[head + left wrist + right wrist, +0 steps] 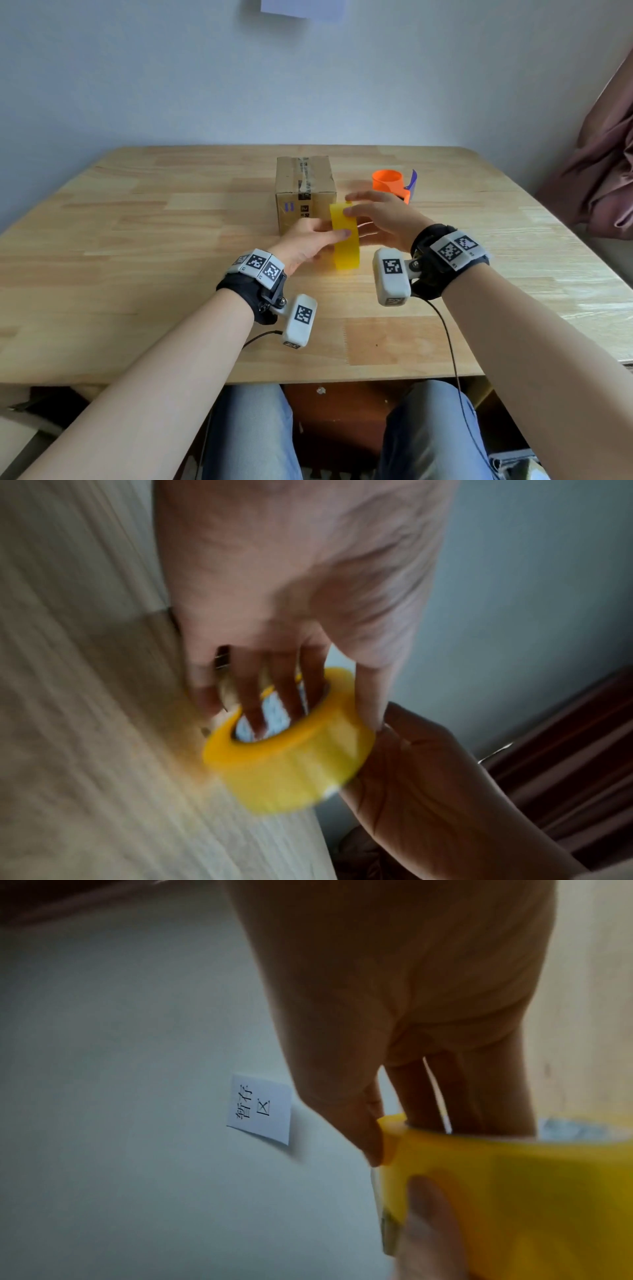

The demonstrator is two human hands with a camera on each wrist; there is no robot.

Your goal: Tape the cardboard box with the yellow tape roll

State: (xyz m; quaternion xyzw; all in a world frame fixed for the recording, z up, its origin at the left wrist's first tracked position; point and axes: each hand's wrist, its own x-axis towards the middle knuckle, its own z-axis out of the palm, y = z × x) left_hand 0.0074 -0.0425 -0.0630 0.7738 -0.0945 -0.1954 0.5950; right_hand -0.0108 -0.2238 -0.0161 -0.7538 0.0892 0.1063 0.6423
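The yellow tape roll (345, 236) is held upright on its edge between both hands, raised just above the tabletop (137, 240) and directly in front of the cardboard box (305, 192). The left hand (305, 245) is curled around the roll from the left: its thumb is laid across the outer yellow band, while in the left wrist view its fingers (253, 696) are seen reaching into the roll's (291, 753) core. The right hand (383, 216) grips the roll from the right, its thumb pressed on the upper part of the band; in the right wrist view its fingers (445, 1091) are seen dipping inside the roll (514, 1191), with the thumb pinching the rim from outside.

The box stands closed near the middle of the tabletop, with an old strip of clear tape along its top seam. An orange tape dispenser (394, 185) sits just to the right of the box, behind the right hand. Open wooden surface is left to the left of the box and between the hands and the near edge. A paper note (260, 1107) is stuck on the wall behind, and a pink curtain (603, 164) hangs beyond the right edge.
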